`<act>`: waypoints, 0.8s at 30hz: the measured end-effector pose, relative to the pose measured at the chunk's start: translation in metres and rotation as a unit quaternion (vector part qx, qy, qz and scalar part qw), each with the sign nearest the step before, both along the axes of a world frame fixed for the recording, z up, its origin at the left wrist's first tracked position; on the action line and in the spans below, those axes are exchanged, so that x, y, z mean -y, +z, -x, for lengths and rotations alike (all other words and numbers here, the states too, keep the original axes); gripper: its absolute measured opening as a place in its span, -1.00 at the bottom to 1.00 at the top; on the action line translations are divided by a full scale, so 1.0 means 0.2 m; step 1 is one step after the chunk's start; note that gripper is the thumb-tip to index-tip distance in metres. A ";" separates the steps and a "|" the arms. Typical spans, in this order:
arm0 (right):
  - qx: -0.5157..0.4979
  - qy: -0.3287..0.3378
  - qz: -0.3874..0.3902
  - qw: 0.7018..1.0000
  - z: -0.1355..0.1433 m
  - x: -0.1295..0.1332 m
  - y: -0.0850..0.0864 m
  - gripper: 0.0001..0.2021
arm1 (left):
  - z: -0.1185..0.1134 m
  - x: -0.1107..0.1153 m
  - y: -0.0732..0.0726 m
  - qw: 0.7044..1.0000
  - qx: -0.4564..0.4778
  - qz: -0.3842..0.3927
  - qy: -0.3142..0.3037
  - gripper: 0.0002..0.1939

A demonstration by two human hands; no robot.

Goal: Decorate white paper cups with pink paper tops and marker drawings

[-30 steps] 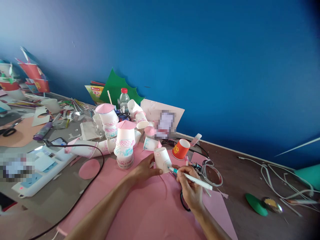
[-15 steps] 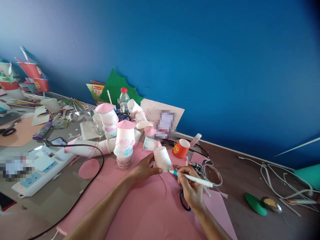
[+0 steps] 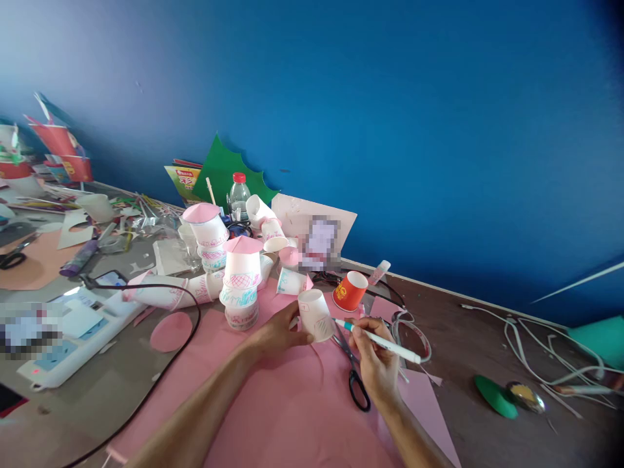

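Left fingers grip the cup; right fingers, beside it, grip a pen; 2 drawings done, visible remainder mostly blank.

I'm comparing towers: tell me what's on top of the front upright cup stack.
A pink paper cone caps the stack; the upper end of the top cup is covered.

Two bare forearms — bare hands, too.

Left grip on white cup, right grip on marker
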State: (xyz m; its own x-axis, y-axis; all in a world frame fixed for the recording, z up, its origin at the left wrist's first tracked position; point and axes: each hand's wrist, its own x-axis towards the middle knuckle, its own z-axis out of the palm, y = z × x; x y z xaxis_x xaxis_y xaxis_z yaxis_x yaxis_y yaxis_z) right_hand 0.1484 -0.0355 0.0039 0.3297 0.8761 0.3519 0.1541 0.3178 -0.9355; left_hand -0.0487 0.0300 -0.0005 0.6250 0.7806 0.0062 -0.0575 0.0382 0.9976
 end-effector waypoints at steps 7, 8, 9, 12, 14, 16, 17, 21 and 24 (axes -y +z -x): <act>0.004 0.025 -0.015 1.000 0.02 0.01 0.02 -0.85 | 0.00 0.01 0.02 1.000 -0.010 0.005 -0.007 -0.30; 0.001 0.025 -0.014 1.000 0.02 0.00 0.01 -0.85 | 0.00 0.01 0.02 1.000 -0.010 0.004 -0.009 -0.31; -0.001 0.026 -0.012 1.000 0.02 0.00 0.01 -0.85 | 0.00 0.01 0.03 1.000 -0.009 0.003 -0.012 -0.32; -0.008 0.025 -0.005 1.000 0.02 0.00 0.00 -0.87 | 0.00 0.01 0.04 1.000 -0.008 0.004 -0.018 -0.33; -0.005 0.030 -0.013 0.999 0.02 0.01 0.00 -0.87 | 0.00 0.01 0.04 1.000 -0.014 0.010 -0.019 -0.34; 0.006 0.039 -0.026 0.999 0.03 0.02 0.00 -0.88 | 0.00 0.01 0.03 1.000 -0.015 0.013 -0.018 -0.32; 0.014 0.043 -0.031 0.998 0.04 0.03 0.01 -0.89 | 0.00 0.01 0.03 1.000 -0.014 0.013 -0.019 -0.32; 0.031 0.036 -0.034 0.998 0.05 0.03 0.02 -0.89 | 0.01 0.00 0.01 1.000 -0.006 0.005 -0.018 -0.33; 0.027 0.010 -0.027 0.999 0.04 0.02 0.02 -0.88 | 0.01 0.01 0.01 1.000 -0.020 -0.007 -0.019 -0.36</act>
